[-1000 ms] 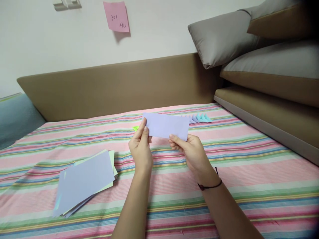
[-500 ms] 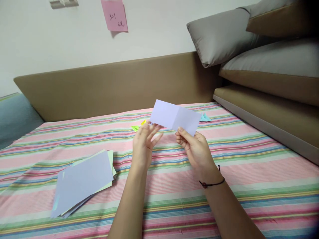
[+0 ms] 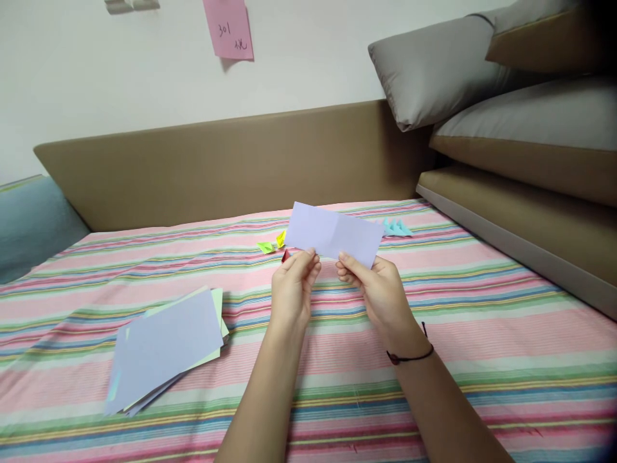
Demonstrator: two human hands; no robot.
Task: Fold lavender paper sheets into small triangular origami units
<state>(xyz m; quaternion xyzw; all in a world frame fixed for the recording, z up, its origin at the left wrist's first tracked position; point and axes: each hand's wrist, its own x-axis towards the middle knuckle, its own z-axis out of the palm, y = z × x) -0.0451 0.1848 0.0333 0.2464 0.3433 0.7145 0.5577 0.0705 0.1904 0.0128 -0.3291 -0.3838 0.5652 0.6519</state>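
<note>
A pale purple sheet of paper [image 3: 332, 233], an oblong with a faint crease across its middle, is held up in the air in front of me. My left hand [image 3: 295, 280] pinches its lower edge left of the crease. Thumb and fingers of my right hand [image 3: 373, 283] grip the lower right part; a dark cord bracelet is on that wrist. Beyond the paper lie small folded paper pieces: a green one [image 3: 265, 247], a yellow one [image 3: 281, 239] and a red one [image 3: 285, 256] partly hidden by my left hand. Light blue folded pieces [image 3: 398, 228] show at the right.
On the striped cloth [image 3: 482, 321] at left lies a stack of purple and pale green paper [image 3: 168, 347]. A brown backrest [image 3: 231, 170] runs along the white wall. Grey and brown cushions [image 3: 438, 71] pile up at right; a blue cushion [image 3: 38, 225] is far left.
My left hand, open and apart with spread fingers before, has moved right and closed on the paper's lower edge. The paper has tilted slightly and lies flatter across its crease.
</note>
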